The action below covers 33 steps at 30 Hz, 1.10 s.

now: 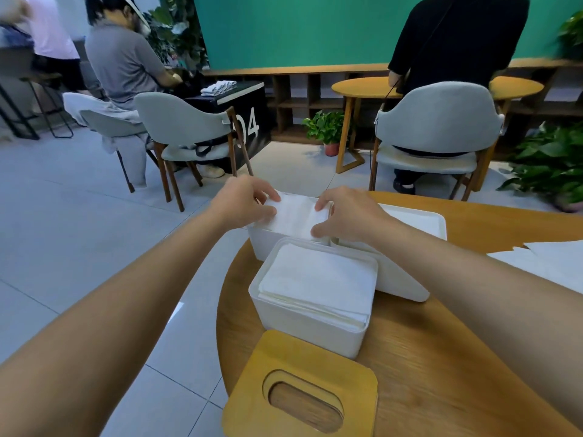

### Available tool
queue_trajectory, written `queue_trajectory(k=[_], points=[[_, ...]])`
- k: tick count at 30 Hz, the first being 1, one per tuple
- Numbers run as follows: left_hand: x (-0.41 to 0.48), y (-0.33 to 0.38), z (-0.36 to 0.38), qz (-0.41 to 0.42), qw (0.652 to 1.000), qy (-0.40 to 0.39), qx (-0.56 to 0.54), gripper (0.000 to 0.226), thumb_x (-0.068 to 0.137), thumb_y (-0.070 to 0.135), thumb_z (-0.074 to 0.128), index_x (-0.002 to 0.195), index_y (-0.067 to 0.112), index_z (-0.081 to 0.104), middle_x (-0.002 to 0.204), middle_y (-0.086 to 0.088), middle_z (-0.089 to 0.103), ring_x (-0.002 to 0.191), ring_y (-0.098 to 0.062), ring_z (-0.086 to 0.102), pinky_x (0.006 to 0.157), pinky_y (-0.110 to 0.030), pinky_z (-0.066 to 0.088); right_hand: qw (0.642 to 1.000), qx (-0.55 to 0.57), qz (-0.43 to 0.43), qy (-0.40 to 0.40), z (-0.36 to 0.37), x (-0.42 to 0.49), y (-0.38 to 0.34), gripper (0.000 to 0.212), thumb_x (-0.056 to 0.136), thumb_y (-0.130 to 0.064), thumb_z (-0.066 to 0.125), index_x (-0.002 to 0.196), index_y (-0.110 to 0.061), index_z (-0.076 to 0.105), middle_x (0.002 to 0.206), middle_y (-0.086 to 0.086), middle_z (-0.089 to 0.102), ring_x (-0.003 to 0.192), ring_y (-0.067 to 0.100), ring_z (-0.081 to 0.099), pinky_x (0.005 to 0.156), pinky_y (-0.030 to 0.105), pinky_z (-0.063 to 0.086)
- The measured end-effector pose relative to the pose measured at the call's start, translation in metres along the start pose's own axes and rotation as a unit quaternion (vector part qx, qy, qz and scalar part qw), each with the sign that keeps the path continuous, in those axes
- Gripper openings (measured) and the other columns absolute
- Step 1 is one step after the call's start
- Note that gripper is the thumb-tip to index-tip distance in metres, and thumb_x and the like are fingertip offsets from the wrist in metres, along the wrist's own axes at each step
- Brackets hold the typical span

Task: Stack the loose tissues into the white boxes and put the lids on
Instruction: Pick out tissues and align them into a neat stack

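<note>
White tissue stack (296,216) right at the mouth of the far white box (262,244), and both hands are on it: the left hand (249,201) has its grip pinched on the left end, the right hand (347,212) pinches the right end, thumbs on the near edge, fingers curled over the far one. Just in front, the near white box (303,326) sits lidless, its folded tissues (318,279) piled to the rim. A third white box (397,279) lies under the right forearm. The wooden lid (303,389), oval slot up, lies flat at the near edge of the round wooden worktop (441,357). Loose tissues (552,260) lie far right.
</note>
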<state>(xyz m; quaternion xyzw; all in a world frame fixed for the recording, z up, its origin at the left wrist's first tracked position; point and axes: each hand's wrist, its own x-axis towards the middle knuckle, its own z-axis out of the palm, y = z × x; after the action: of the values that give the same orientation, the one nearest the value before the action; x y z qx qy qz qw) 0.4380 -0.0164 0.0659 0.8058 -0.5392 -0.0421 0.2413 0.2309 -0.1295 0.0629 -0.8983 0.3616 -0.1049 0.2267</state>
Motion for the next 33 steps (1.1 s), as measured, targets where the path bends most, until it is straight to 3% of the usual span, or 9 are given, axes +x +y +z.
queue_trajectory(k=[2, 5, 10, 16, 23, 25, 28, 33], points=[[0.001, 0.001, 0.003, 0.016, 0.999, -0.013, 0.035, 0.023, 0.092, 0.029, 0.08, 0.114, 0.027, 0.078, 0.103, -0.001, 0.071, 0.086, -0.011, 0.064, 0.077, -0.03, 0.058, 1.0, -0.03, -0.004, -0.002, 0.001, -0.001, -0.001, 0.051, 0.081, -0.048, 0.083, 0.125, -0.029, 0.068, 0.119, 0.001, 0.062, 0.107, 0.024, 0.059, 0.072, 0.035, 0.046], [0.002, -0.001, 0.008, 0.041, 0.996, -0.028, 0.068, 0.021, 0.092, 0.031, 0.08, 0.113, 0.027, 0.08, 0.108, 0.0, 0.065, 0.088, -0.012, 0.057, 0.068, -0.021, 0.045, 0.997, -0.077, -0.014, 0.001, 0.003, -0.005, -0.005, 0.047, 0.088, -0.054, 0.074, 0.125, -0.024, 0.072, 0.124, 0.001, 0.055, 0.12, 0.027, 0.054, 0.083, 0.037, 0.049], [-0.002, -0.002, 0.013, 0.063, 0.993, -0.034, 0.089, 0.027, 0.095, 0.037, 0.076, 0.121, 0.029, 0.077, 0.13, 0.001, 0.053, 0.12, -0.016, 0.046, 0.103, -0.037, 0.047, 0.998, -0.061, -0.02, 0.024, 0.003, -0.009, -0.009, 0.049, 0.09, -0.054, 0.074, 0.129, -0.024, 0.07, 0.129, 0.001, 0.053, 0.121, 0.025, 0.054, 0.091, 0.04, 0.053], [-0.012, 0.026, -0.003, 0.087, 0.993, -0.039, 0.077, 0.049, 0.101, 0.046, 0.064, 0.147, 0.028, 0.059, 0.161, -0.003, 0.042, 0.145, -0.023, 0.042, 0.118, -0.043, 0.04, 0.998, -0.012, -0.033, 0.044, -0.011, -0.031, 0.004, 0.059, 0.09, -0.047, 0.074, 0.143, -0.026, 0.059, 0.143, 0.0, 0.052, 0.136, 0.025, 0.046, 0.105, 0.043, 0.047], [-0.044, 0.11, -0.017, 0.127, 0.988, -0.082, 0.035, 0.089, 0.093, 0.071, 0.05, 0.168, 0.034, 0.017, 0.176, 0.01, 0.007, 0.161, -0.013, 0.01, 0.129, -0.038, 0.015, 0.997, 0.003, -0.056, 0.056, -0.046, -0.092, 0.036, 0.095, 0.089, -0.057, 0.073, 0.165, -0.03, 0.022, 0.174, -0.005, 0.017, 0.159, 0.02, 0.013, 0.126, 0.045, 0.023], [-0.054, 0.133, -0.011, 0.138, 0.986, -0.092, 0.03, 0.094, 0.091, 0.075, 0.046, 0.168, 0.034, 0.012, 0.176, 0.009, 0.003, 0.162, -0.013, 0.005, 0.131, -0.039, 0.009, 0.997, 0.001, -0.049, 0.055, -0.058, -0.115, 0.05, 0.098, 0.089, -0.06, 0.072, 0.166, -0.032, 0.018, 0.175, -0.006, 0.01, 0.161, 0.018, 0.008, 0.128, 0.047, 0.022], [-0.064, 0.167, 0.009, 0.157, 0.982, -0.102, 0.015, 0.1, 0.088, 0.083, 0.046, 0.168, 0.035, 0.011, 0.176, 0.01, 0.002, 0.162, -0.013, 0.005, 0.132, -0.047, 0.013, 0.997, -0.008, -0.037, 0.063, -0.074, -0.151, 0.075, 0.1, 0.089, -0.062, 0.071, 0.167, -0.033, 0.015, 0.175, -0.008, 0.005, 0.161, 0.015, 0.003, 0.129, 0.047, 0.019], [-0.08, 0.227, 0.053, 0.197, 0.974, -0.115, -0.005, 0.097, 0.089, 0.079, 0.048, 0.168, 0.037, 0.011, 0.176, 0.012, 0.002, 0.162, -0.013, 0.006, 0.131, -0.046, 0.014, 0.996, -0.037, -0.006, 0.082, -0.102, -0.204, 0.126, 0.1, 0.091, -0.067, 0.066, 0.167, -0.032, 0.012, 0.176, -0.009, 0.002, 0.162, 0.015, -0.001, 0.129, 0.047, 0.014]])
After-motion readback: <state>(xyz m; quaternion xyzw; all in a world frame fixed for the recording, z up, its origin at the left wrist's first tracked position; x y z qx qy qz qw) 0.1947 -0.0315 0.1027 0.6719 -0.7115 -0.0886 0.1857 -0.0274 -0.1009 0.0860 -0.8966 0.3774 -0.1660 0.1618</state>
